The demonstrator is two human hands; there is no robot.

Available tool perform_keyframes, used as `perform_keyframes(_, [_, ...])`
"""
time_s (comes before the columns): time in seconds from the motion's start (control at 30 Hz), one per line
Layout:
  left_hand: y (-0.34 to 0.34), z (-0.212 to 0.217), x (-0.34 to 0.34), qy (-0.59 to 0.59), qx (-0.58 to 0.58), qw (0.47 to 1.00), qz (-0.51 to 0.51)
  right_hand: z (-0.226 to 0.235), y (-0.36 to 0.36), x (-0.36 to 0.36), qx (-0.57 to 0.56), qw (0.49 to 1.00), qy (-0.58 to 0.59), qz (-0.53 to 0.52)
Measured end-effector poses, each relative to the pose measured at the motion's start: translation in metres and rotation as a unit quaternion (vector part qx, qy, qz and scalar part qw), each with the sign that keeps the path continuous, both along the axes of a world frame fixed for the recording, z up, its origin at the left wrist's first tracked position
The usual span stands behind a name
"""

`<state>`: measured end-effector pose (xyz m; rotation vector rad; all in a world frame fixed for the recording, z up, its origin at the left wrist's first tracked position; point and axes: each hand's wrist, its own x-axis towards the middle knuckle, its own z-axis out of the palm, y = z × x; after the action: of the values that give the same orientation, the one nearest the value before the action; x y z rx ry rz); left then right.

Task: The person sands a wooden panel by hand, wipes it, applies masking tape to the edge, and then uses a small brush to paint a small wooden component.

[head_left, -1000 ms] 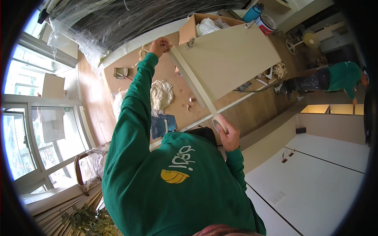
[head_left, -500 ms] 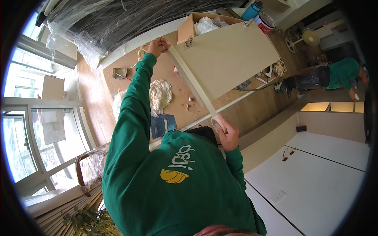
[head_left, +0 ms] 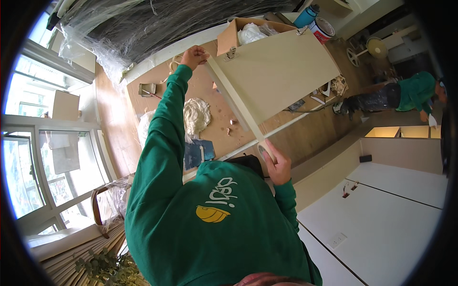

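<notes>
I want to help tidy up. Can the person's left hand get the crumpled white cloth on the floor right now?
Probably not: the left hand is gripping one end of the cream cabinet door panel, and the crumpled white cloth lies apart on the floor.

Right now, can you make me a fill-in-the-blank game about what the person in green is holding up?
1. Both hands hold a flat cream-coloured ____.
2. The left hand grips the far end of its edge, and the right hand grips the ____ end.
3. Both arms wear ____ sleeves.
4. Behind the board stands an open cardboard ____.

Missing words: board; near; green; box
</notes>
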<state>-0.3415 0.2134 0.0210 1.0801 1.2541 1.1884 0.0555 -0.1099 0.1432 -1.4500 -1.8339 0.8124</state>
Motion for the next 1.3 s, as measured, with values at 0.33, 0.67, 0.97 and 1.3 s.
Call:
perform_keyframes(0.33, [-0.001,0.003,-0.001,-0.002,0.003,1.0,0.002,0.009,0.002,0.001,0.015,1.0,-0.005,0.004])
perform_keyframes(0.67, [-0.004,0.001,0.0,0.003,0.007,1.0,-0.003,0.006,0.002,0.003,0.006,1.0,-0.001,0.005])
perform_keyframes(0.97, [-0.002,-0.003,0.0,0.002,0.005,1.0,-0.001,0.003,0.002,0.004,0.0,1.0,-0.001,0.004])
perform_keyframes(1.3, [-0.002,-0.009,-0.002,0.016,0.003,1.0,-0.002,0.0,0.002,0.005,-0.004,1.0,0.0,0.0])
